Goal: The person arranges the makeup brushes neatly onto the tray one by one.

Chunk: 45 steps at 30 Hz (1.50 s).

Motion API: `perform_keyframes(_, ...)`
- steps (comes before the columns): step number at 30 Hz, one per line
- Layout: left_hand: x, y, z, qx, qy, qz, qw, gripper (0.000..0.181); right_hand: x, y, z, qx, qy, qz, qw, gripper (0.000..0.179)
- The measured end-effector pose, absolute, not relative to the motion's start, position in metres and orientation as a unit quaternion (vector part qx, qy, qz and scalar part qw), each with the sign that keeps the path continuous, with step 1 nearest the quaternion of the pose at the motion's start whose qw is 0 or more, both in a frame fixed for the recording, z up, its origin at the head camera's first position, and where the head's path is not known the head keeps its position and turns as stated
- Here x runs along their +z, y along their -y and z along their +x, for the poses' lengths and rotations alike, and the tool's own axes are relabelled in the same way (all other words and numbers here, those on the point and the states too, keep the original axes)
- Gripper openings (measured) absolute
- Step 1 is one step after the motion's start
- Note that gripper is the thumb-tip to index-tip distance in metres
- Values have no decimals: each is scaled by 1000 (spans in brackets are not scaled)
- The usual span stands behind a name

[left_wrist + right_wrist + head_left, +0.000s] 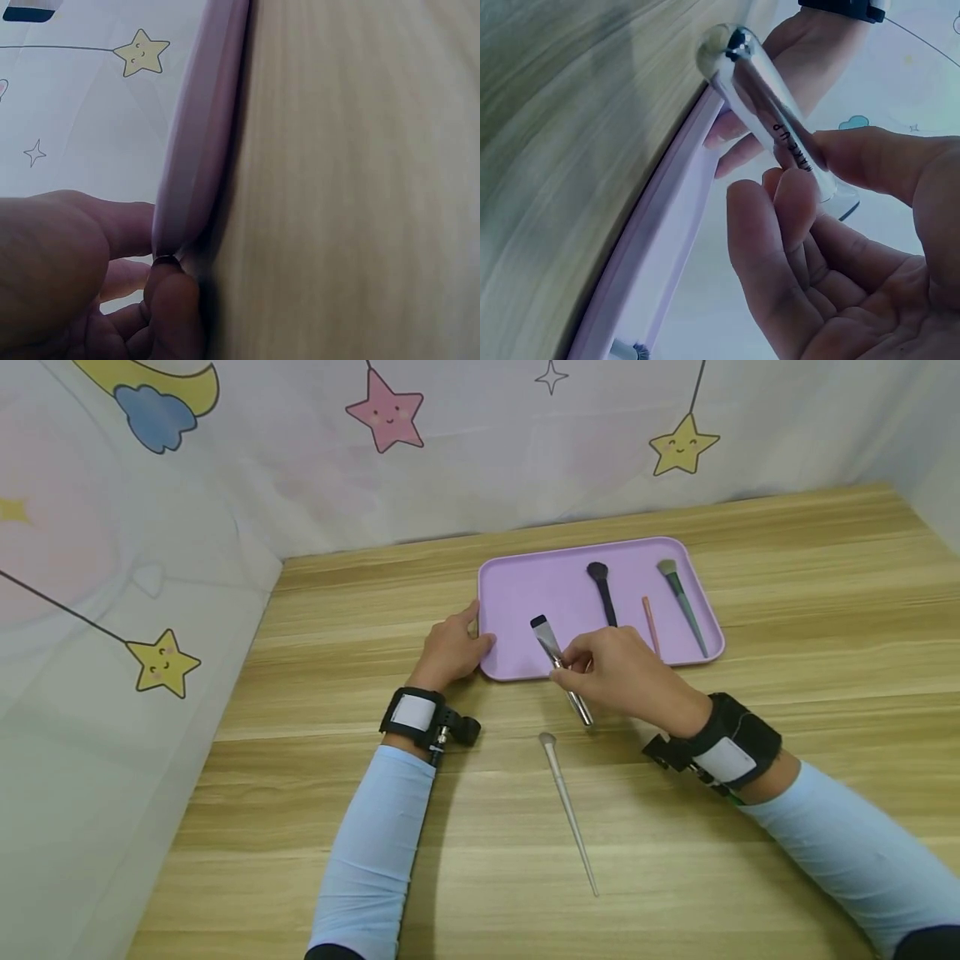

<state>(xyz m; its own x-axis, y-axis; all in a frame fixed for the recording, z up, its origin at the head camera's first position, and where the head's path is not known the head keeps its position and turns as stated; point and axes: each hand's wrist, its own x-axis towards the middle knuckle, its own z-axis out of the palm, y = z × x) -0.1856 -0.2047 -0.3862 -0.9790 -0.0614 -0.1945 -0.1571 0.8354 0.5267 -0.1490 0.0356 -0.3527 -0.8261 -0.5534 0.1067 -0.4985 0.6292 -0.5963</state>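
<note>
My right hand (626, 672) pinches a silver makeup brush (547, 639) between thumb and fingertips, over the near edge of a lilac tray (525, 602). The brush tilts, its flat dark-tipped head pointing away toward the tray's inside. In the right wrist view the shiny handle (769, 97) shows dark lettering. At the tray's left edge my left hand (450, 647) holds the rim, thumb on the inner side and fingers outside. The left wrist view shows its fingertips at a corner of the tray (195, 142).
On the tray lie a black brush (602, 589), a thin orange-pink stick (650, 622), partly hidden by my right hand, and a green brush (684, 602). A slim pale brush (567, 806) lies on the wooden table (322, 827). A printed curtain (480, 460) stands behind the table.
</note>
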Motion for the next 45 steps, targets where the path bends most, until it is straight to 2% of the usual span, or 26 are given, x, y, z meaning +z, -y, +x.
perform_keyframes(18, -387, 205, -186, 284, -953, -61, 88, 67, -353, -41, -160, -319, -914, -247, 43, 23)
perform_keyframes(29, -388, 203, -187, 286, -952, -66, 87, 67, -355, -42, -164, -337, -909, -244, 24, 28)
perform_keyframes(45, -386, 203, -186, 286, -951, -74, 94, 67, -357, -45, -173, -399, -888, -213, 82, 35)
